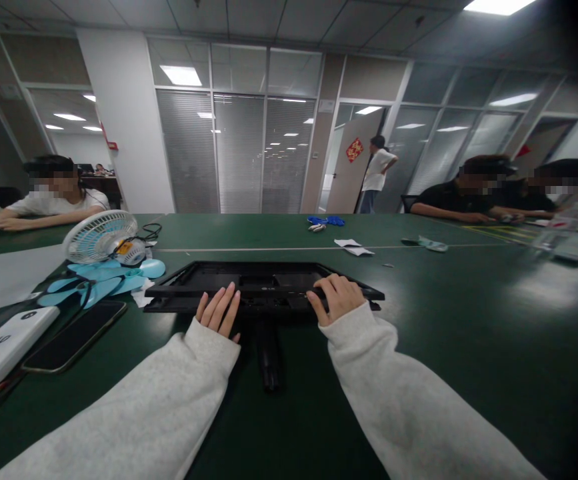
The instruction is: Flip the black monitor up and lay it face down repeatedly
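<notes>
A flat black monitor (263, 283) lies face down on the green table (443, 320) straight ahead of me, its black stand arm (269, 360) pointing back toward me. My left hand (219, 311) rests flat on the monitor's near edge, fingers stretched out and together. My right hand (336, 297) sits on the near right part of the monitor's back with its fingers curled over the surface. Both arms wear light grey sleeves.
On the left lie a small blue-and-white desk fan (101, 238), a dark phone (75, 335), a white box (3, 347) and white paper (9, 275). Paper scraps (353, 247) and blue items (326, 221) lie farther back. Seated people are at both table sides; one stands by a door (376, 172).
</notes>
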Tool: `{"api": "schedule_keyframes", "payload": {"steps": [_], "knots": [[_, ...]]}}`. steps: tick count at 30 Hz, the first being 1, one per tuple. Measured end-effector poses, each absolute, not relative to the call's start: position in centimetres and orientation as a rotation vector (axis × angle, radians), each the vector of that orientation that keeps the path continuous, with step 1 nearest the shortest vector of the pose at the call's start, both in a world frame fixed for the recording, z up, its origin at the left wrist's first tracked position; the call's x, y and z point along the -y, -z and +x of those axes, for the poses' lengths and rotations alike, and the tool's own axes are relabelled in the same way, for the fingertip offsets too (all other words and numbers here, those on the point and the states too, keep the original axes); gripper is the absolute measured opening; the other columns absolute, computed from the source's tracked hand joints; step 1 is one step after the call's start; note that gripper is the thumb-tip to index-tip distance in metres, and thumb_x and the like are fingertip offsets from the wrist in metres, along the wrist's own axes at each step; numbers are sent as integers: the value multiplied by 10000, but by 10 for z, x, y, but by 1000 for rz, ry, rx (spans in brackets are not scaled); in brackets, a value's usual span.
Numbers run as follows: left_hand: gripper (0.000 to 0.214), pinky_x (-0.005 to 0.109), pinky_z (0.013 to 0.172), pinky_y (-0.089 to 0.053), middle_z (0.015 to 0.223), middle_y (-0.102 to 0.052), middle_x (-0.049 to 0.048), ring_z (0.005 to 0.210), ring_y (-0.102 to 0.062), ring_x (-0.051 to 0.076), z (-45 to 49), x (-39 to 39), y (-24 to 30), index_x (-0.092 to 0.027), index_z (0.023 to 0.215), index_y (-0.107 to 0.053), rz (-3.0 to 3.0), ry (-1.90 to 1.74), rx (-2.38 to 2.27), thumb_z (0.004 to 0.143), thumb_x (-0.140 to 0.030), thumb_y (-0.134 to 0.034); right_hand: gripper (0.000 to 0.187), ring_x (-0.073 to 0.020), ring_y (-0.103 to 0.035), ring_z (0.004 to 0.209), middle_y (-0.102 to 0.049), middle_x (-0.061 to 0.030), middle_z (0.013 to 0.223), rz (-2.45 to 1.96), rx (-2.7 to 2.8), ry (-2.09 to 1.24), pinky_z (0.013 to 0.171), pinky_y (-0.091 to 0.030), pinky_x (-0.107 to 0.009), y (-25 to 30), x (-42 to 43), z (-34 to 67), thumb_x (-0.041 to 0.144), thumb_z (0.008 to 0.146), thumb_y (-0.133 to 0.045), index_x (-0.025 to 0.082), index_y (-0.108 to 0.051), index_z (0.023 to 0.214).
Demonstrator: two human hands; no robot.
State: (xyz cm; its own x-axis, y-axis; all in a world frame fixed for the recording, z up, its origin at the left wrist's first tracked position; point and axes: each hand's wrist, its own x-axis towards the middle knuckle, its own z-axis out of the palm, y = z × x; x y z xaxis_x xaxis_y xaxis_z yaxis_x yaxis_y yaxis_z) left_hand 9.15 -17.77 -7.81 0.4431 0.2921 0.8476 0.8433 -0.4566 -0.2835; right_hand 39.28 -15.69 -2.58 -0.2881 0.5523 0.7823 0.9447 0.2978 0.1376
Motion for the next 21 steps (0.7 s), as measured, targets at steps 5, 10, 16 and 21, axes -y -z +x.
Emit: {"api": "schedule_keyframes", "payload": {"steps": [5,10,16,21], "knots": [[637,475,1141,-201,1447,-422,183,1351,-362,293,92,179,78,-75,1450,-352,-1988,983,967,895,-378,-434,349,-210,-464,804,-572,-89,860,-1322,1953,802,740,-288,-346,25,157,392,440,931,-424,157,-623,886],[628,476,1134,-212,1443,-426,186,1347,-365,291,93,179,78,-69,1442,-364,-1986,994,970,900,-381,-418,355,-208,-473,808,-581,-78,848,-1313,1953,807,800,-286,-360,26,156,393,446,934,-419,164,-628,880],[617,473,1130,-219,1445,-426,179,1342,-371,291,94,178,78,-77,1442,-369,-1981,1017,968,914,-394,-396,346,-203,-468,800,-599,-71,848,-1301,1950,807,818,-271,-361,27,155,392,443,936,-422,172,-631,883],[621,475,1135,-215,1451,-419,174,1343,-370,290,95,179,79,-84,1449,-357,-1980,1019,983,922,-410,-387,337,-202,-471,799,-609,-68,853,-1288,1950,801,828,-269,-364,28,156,391,432,937,-423,174,-636,889]]}}
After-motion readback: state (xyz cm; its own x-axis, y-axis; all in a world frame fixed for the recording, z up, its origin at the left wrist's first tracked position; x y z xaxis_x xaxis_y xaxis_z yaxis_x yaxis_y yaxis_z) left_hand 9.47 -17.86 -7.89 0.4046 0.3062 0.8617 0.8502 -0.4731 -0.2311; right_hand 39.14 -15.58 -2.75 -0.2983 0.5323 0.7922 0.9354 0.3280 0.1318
